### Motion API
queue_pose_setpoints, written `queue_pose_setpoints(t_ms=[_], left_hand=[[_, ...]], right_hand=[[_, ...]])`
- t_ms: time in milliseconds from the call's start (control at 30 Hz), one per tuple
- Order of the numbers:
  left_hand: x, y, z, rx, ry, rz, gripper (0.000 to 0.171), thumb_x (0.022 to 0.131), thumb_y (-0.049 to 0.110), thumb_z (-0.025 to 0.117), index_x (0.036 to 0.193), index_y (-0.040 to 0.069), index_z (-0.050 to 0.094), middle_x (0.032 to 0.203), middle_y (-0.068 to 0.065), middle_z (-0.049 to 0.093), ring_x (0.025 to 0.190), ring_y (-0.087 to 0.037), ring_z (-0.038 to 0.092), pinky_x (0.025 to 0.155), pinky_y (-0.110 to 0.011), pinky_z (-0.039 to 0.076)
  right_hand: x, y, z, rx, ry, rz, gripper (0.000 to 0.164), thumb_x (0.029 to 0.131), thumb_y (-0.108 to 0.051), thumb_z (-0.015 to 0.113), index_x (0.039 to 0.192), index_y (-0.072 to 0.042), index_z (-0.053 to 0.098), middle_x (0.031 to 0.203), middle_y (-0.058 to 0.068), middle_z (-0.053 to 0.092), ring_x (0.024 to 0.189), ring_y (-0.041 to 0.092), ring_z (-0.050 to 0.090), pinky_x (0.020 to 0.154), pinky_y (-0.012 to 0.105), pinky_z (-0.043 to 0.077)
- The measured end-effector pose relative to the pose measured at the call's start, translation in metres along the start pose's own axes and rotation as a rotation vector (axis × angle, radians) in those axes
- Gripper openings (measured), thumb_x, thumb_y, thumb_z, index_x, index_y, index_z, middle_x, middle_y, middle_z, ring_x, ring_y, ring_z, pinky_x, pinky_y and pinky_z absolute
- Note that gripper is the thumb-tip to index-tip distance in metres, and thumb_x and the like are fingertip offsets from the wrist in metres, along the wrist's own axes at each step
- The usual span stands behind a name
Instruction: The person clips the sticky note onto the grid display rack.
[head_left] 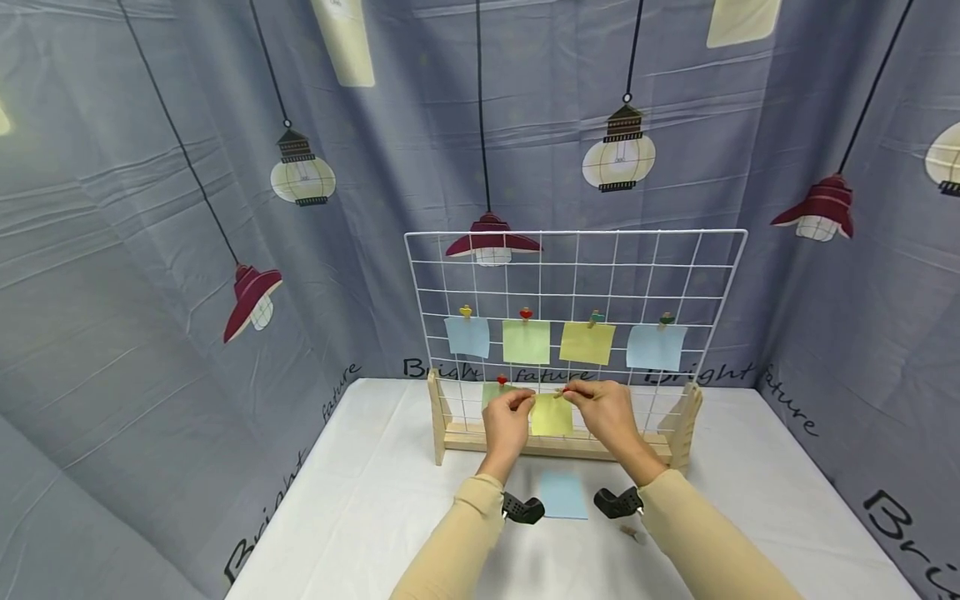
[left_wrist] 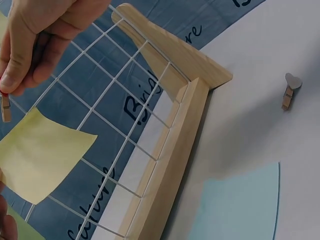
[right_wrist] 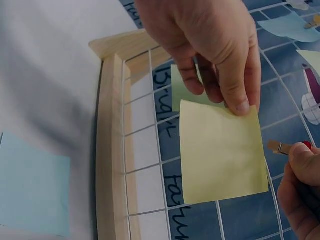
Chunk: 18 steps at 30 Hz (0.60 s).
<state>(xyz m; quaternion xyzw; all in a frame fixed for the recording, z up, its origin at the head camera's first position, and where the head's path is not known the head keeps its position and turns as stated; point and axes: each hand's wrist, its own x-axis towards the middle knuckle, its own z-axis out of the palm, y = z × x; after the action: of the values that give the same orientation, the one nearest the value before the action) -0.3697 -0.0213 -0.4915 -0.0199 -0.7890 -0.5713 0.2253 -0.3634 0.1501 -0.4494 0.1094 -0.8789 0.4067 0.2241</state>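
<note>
A yellow sticky note [head_left: 552, 416] lies against the lower part of a white wire grid [head_left: 633, 279]. My left hand [head_left: 507, 427] pinches that note by its upper corner between thumb and finger, plain in the right wrist view. My right hand [head_left: 606, 408] pinches a small wooden clothespin [right_wrist: 280, 147] with a red decoration. Its free end points at the note's edge, a little apart from it in the right wrist view. Behind my left hand, a green note [head_left: 491, 392] hangs from a red-topped clip [head_left: 502, 380].
Higher on the grid hang a blue note [head_left: 468, 337], a green note [head_left: 526, 342], a yellow note [head_left: 587, 343] and another blue note [head_left: 656, 347], each clipped. A wooden stand [head_left: 555, 447] supports the grid. A blue pad [head_left: 563, 495] and a heart-topped clothespin [left_wrist: 288, 91] lie on the white table [head_left: 360, 500].
</note>
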Motion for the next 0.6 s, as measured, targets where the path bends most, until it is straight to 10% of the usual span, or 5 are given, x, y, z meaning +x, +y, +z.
queue_pose_setpoints(t_ms=[600], left_hand=[[0.0052,-0.0016,0.0020,0.003,0.007,0.006,0.009,0.094,0.013,0.075,0.100,0.010,0.082,0.087,0.000,0.079,0.074,-0.009,0.069,0.062,-0.023,0.051]], right_hand=[[0.0089,-0.0022,0.0102,-0.105,0.015,-0.165,0.008,0.089,-0.007,0.078,0.094,-0.002,0.082,0.090,0.015,0.080,0.087,0.033,0.078,0.069,0.043,0.061]])
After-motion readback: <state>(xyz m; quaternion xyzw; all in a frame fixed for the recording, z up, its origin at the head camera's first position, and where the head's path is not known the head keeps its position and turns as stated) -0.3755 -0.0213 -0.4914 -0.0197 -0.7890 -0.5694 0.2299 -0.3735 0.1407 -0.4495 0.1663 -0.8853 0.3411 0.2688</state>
